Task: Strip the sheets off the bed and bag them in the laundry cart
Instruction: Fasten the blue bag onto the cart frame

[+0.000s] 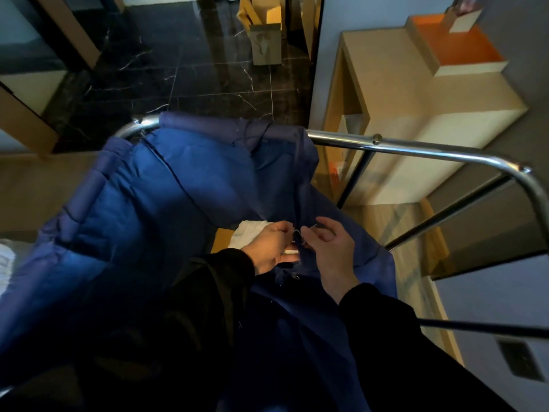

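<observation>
Both hands meet at the near-right part of the cart. The left hand [269, 248] has its fingers curled in, pinching the edge of the blue laundry bag [166, 185] right beside a small metal clip [298, 237]. The right hand [329, 251] pinches that clip between thumb and forefinger, with its other fingers loosely bent. The clip is tiny and a bit blurry, so I can't tell exactly how it hooks on. Both arms are in black sleeves [401, 337].

Just behind the left hand, a bit of white sheet [251, 231] shows down inside the bag, mostly hidden by the hand and the blue fabric. The bag is draped over the cart's [416, 147] chrome frame along the far and left edges. On the right side it has sagged off the rail, so that rail is bare, and the loose fold hangs right where the hands are.

Past the far edge of the cart there's a dark marble floor [190, 78] with a paper bag [265, 44] standing on it. Close by the right rail is a light wooden shelf unit [416, 93] with an orange box [457, 46] on top.
</observation>
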